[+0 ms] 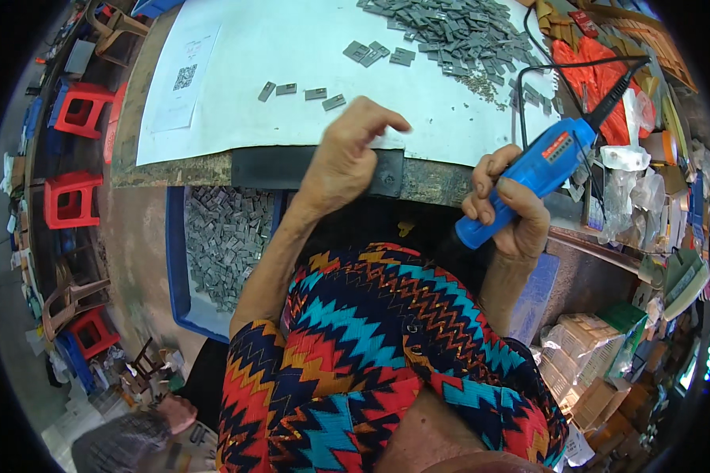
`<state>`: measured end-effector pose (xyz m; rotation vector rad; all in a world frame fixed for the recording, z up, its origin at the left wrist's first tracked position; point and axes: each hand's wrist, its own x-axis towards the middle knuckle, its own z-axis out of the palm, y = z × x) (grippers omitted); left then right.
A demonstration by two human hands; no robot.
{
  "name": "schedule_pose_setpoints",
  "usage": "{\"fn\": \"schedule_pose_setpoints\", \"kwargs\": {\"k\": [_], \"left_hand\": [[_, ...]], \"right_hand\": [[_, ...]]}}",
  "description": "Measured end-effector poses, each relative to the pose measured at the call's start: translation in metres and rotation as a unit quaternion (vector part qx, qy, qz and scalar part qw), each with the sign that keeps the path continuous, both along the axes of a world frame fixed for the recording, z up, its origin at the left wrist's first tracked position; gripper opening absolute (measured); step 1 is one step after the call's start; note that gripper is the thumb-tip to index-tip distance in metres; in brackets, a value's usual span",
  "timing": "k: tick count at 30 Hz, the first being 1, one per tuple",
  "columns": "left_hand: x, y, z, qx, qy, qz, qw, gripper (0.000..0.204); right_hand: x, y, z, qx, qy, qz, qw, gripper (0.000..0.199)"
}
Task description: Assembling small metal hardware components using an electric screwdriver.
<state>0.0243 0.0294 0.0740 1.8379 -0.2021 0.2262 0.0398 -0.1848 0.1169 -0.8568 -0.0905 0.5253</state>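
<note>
Right hand [506,206]: fist closed around one blue corded tool [540,169], right of table edge. Left hand [347,154]: fingers curled, empty, on white sheet [292,47]. Four grey parts [301,91] in a row; one white printed label [183,75] far left.

Glossy blue plastic tool [532,177] in my right hand [509,209]. Matt white paper sheet [292,47] on rough, worn wooden bench [173,169]. Dull grey small flat pieces [457,35], metal-looking. Smooth blue plastic crate [175,268].

Three red stools [81,109], one blue tool [538,175]
</note>
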Motion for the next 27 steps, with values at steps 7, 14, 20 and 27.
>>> {"fn": "schedule_pose_setpoints", "kwargs": {"k": [7,14,20,27], "left_hand": [[0.005,0.002,-0.006,0.082,-0.035,0.031,0.995,0.033],[0.016,0.05,-0.015,0.223,-0.043,0.18,0.957,0.028],[0.025,0.048,-0.027,0.331,-0.097,0.135,0.929,0.024],[0.03,0.05,-0.034,0.323,-0.098,0.132,0.932,0.017]], "right_hand": [[0.005,-0.004,-0.004,0.028,0.005,-0.014,0.999,0.019],[0.006,-0.003,-0.005,-0.02,-0.016,0.003,1.0,0.023],[0.004,0.003,-0.004,0.002,0.013,-0.014,1.0,0.021],[0.004,0.002,-0.005,-0.008,0.013,-0.016,1.0,0.021]]}}
